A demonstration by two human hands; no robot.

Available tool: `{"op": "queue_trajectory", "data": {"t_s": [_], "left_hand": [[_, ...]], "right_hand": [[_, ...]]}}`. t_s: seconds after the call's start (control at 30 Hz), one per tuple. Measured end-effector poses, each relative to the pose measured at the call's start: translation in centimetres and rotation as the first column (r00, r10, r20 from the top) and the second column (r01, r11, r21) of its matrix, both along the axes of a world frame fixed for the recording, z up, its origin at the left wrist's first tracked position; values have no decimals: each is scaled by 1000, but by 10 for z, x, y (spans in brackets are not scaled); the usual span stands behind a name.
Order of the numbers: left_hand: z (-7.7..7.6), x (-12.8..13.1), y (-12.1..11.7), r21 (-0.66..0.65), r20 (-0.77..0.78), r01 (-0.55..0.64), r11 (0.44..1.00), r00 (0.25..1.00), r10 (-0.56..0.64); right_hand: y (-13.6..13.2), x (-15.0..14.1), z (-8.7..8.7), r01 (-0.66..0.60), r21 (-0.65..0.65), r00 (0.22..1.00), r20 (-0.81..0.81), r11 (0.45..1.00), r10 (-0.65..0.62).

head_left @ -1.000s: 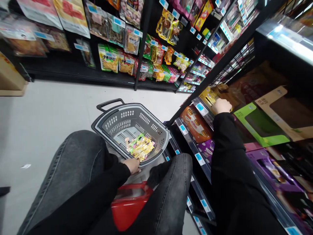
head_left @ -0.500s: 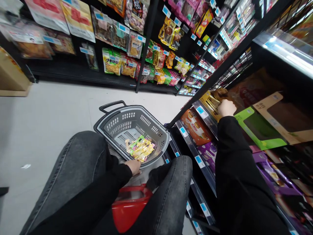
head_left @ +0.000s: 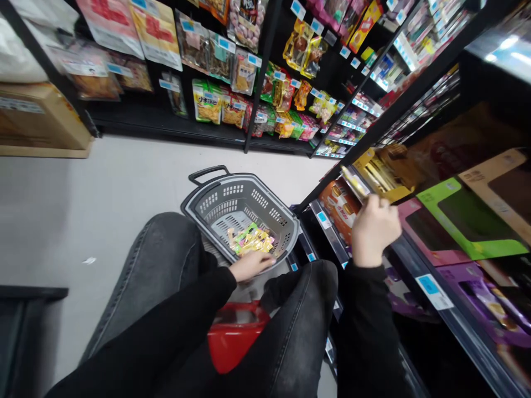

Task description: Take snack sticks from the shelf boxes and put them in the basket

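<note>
The right grip (head_left: pixel 375 226) has left one yellow box (head_left: pixel 400 192), pinching one yellow packet (head_left: pixel 354 181), two o'clock from one gray basket (head_left: pixel 232 200). The left grip (head_left: pixel 252 265) touches it at six o'clock; how tightly, can't tell.

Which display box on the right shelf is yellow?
The box holding yellow packets, beyond the right hand; the pink box and green box lie further right.

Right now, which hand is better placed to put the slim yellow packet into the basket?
Probably the right: the right hand holds the slim yellow packet, while the left hand is at the near rim of the basket, better placed to steady it.
</note>
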State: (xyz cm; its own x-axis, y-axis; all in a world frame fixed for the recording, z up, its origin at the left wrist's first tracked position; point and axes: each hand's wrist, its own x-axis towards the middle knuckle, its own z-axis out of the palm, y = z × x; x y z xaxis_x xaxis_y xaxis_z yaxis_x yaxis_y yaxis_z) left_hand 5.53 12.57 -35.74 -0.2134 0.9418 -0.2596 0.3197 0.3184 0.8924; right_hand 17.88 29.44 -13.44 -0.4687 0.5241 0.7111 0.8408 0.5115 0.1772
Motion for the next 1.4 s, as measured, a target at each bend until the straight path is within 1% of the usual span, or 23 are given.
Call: {"op": "queue_trajectory", "data": {"t_s": [0.03,0.07,0.13,0.17,0.2,0.27,0.3,0.33,0.37,0.4,0.47,0.5,0.53,0.6,0.67,0.73,0.87,0.93,1.03,1.1,1.27,1.33,1.4], "left_hand": [[6,2,1,64,220,-59,996,975,44],[11,3,0,121,459,-136,983,886,66],[20,5,-1,187,666,-289,939,740,96],[23,4,-2,213,744,-379,901,661,102],[24,3,-3,215,787,-445,869,607,115],[22,0,-5,163,842,-540,826,512,169],[20,-2,-5,123,837,-550,826,505,212],[17,-3,-4,88,815,-547,833,520,255],[13,-4,-3,70,780,-534,843,556,287],[9,-5,-2,80,725,-506,859,620,298],[3,-4,1,143,582,-413,900,770,261],[1,-3,2,173,511,-361,916,828,230],[-1,-1,3,195,454,-315,929,868,199],[-4,2,3,206,388,-250,946,908,155],[-6,6,3,195,339,-207,959,932,132],[-7,9,3,180,280,-172,968,953,117],[-9,11,3,154,205,-125,980,974,92],[-8,11,3,151,187,-108,983,979,79],[-5,11,2,148,175,-91,985,983,64],[-5,11,1,147,174,-84,986,983,58],[-6,10,2,200,245,-44,979,970,-6],[-7,10,2,204,276,-31,978,961,-28],[-8,10,2,205,275,-19,979,961,-39]], "right_hand": [[-19,2,-26,-87,-38,996,-4,995,87],[-38,4,-54,-192,-84,981,-8,978,192],[-71,6,-109,-381,-208,921,-1,901,389],[-85,6,-134,-434,-280,892,-3,856,451],[-96,7,-155,-470,-348,868,-15,811,496],[-108,8,-187,-513,-470,830,-59,718,555],[-110,8,-197,-536,-517,811,-94,667,578],[-109,8,-203,-563,-555,790,-144,613,595],[-105,7,-207,-590,-580,776,-214,562,594],[-100,7,-210,-612,-597,769,-296,518,567],[-90,6,-211,-635,-622,769,-456,458,448],[-85,5,-212,-640,-633,769,-523,436,368],[-81,5,-213,-646,-642,762,-581,414,288],[-77,4,-215,-672,-646,729,-664,363,167],[-77,4,-218,-704,-640,692,-716,309,93],[-79,4,-219,-714,-648,683,-728,266,59],[-80,2,-218,-712,-669,678,-734,214,-35],[-80,1,-218,-722,-669,668,-741,176,-74],[-80,-1,-219,-752,-649,638,-761,119,-114],[-79,-2,-221,-773,-627,615,-778,95,-130],[-78,-3,-225,-800,-597,586,-800,66,-130],[-78,-2,-225,-799,-595,587,-803,82,-104],[-79,-1,-224,-785,-607,605,-794,123,-55]]}}
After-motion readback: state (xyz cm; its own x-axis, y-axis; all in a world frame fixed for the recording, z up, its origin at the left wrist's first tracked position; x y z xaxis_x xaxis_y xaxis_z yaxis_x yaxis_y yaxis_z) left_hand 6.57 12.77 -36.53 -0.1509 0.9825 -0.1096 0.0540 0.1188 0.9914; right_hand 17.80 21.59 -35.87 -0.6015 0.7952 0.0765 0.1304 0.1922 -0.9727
